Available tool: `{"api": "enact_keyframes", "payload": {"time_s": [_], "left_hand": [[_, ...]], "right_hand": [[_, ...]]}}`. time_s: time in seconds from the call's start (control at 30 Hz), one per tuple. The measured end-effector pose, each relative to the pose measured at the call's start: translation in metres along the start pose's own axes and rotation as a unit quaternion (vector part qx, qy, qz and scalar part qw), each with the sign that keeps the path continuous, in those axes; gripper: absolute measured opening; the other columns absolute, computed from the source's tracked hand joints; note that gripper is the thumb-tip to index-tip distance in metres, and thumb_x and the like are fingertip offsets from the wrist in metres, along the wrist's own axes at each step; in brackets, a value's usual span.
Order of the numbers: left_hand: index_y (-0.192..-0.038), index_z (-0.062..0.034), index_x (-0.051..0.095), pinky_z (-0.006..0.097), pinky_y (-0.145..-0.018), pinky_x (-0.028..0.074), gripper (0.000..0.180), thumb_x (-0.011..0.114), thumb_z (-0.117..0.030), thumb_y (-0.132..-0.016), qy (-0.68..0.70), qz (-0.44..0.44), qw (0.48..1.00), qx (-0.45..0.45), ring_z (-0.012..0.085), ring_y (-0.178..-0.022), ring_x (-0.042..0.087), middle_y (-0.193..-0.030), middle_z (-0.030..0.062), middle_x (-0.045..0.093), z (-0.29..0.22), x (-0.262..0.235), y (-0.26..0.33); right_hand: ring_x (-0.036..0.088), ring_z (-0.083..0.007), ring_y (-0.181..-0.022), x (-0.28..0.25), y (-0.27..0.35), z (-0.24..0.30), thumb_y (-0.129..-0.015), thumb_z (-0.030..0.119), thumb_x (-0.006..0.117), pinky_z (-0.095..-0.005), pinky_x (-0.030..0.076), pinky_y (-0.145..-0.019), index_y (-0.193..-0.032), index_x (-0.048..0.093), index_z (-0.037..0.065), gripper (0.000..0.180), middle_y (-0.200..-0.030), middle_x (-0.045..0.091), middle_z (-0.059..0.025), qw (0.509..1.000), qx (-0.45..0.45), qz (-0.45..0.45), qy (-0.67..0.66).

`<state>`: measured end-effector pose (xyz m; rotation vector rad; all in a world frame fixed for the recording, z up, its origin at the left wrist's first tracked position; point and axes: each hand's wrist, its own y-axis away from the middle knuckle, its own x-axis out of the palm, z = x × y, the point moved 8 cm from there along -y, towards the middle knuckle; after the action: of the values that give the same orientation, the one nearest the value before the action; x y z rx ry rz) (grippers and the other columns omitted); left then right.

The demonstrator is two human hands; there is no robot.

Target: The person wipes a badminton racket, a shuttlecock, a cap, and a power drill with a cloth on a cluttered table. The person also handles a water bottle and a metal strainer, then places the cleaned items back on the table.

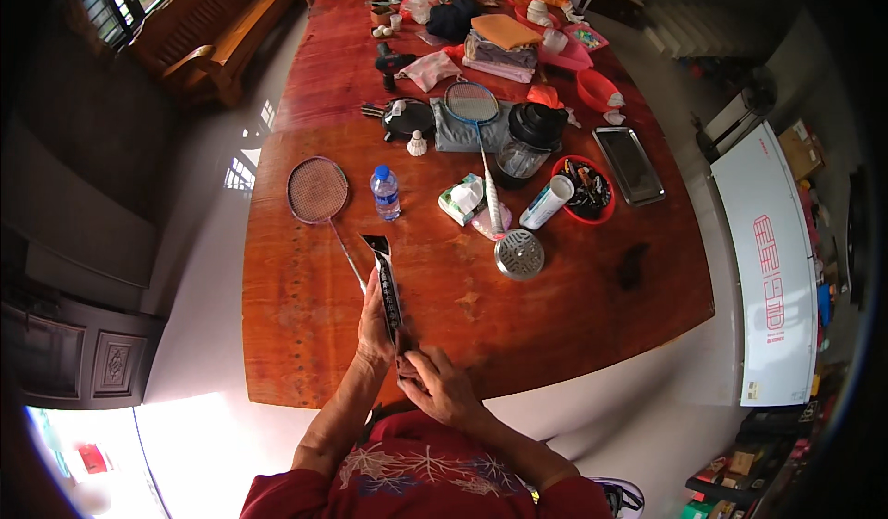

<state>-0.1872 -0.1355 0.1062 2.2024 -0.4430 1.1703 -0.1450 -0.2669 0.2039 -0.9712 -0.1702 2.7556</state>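
A long, narrow black packet (pixel 389 299) with pale print stands tilted upright in front of my chest, over the table's near edge. My left hand (pixel 375 320) is closed along its left side. At the packet's lower end, the curled fingers of my right hand (pixel 439 385) pinch a small dark part; my grip hides its details. Beyond my left hand lies a badminton racket (pixel 317 191), its handle end hidden behind that hand. Just past the packet's top stands a water bottle (pixel 385 193) with a blue cap.
On the wooden table (pixel 555 325) are a second racket (pixel 473 103), a round metal strainer (pixel 519 254), a white tube (pixel 547 202), a tissue pack (pixel 461 199), a red bowl (pixel 588 191) of small packets, a metal tray (pixel 629 165) and a shuttlecock (pixel 416 143). Folded cloths (pixel 500 49) are stacked farther back.
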Motion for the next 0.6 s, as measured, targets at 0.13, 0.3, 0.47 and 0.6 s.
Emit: {"api": "enact_keyframes", "payload": {"time_s": [0.13, 0.3, 0.47, 0.6], "left_hand": [[-0.127, -0.0145, 0.043, 0.022, -0.051, 0.046, 0.037, 0.055, -0.022, -0.093, -0.069, -0.066, 0.995, 0.041, 0.0076, -0.064, 0.053, -0.085, -0.0039, 0.058, 0.007, -0.003, -0.024], [-0.127, -0.0064, 0.041, 0.023, -0.072, 0.046, 0.046, 0.064, -0.02, -0.089, -0.118, -0.118, 0.984, 0.062, 0.0086, -0.087, 0.054, -0.102, 0.0005, 0.057, 0.033, 0.0, -0.046], [-0.114, -0.0031, 0.05, 0.03, -0.074, 0.047, 0.03, 0.056, -0.021, -0.09, -0.02, -0.049, 0.997, -0.062, 0.015, -0.085, 0.057, -0.096, 0.0052, 0.059, 0.064, 0.002, -0.068], [-0.105, -0.005, 0.055, 0.033, -0.075, 0.051, 0.017, 0.052, -0.015, -0.092, -0.152, -0.035, 0.983, -0.096, 0.0165, -0.083, 0.06, -0.092, 0.0046, 0.062, 0.086, 0.013, -0.055]], "right_hand": [[0.063, -0.0255, -0.08, -0.016, 0.009, -0.034, -0.07, 0.031, 0.077, -0.0357, 0.051, -0.068, -0.109, 0.054, 0.004, 0.052, -0.096, 0.058, -0.01, 0.99, 0.13, -0.049, -0.013], [0.061, -0.0262, -0.07, -0.025, 0.002, -0.079, -0.078, 0.022, 0.071, -0.0348, 0.048, -0.063, -0.094, 0.06, 0.004, 0.026, -0.077, 0.058, -0.0097, 0.973, 0.21, -0.082, -0.053], [0.058, -0.0171, -0.071, -0.034, 0.001, -0.124, -0.086, 0.015, 0.062, -0.03, 0.046, -0.064, -0.096, 0.061, 0.001, 0.017, -0.08, 0.061, -0.01, 0.931, 0.239, -0.115, -0.25], [0.056, -0.0086, -0.072, -0.037, -0.009, -0.16, -0.088, 0.015, 0.061, -0.0267, 0.046, -0.063, -0.097, 0.061, -0.001, 0.018, -0.08, 0.064, -0.0055, 0.92, 0.27, -0.081, -0.274]]}}
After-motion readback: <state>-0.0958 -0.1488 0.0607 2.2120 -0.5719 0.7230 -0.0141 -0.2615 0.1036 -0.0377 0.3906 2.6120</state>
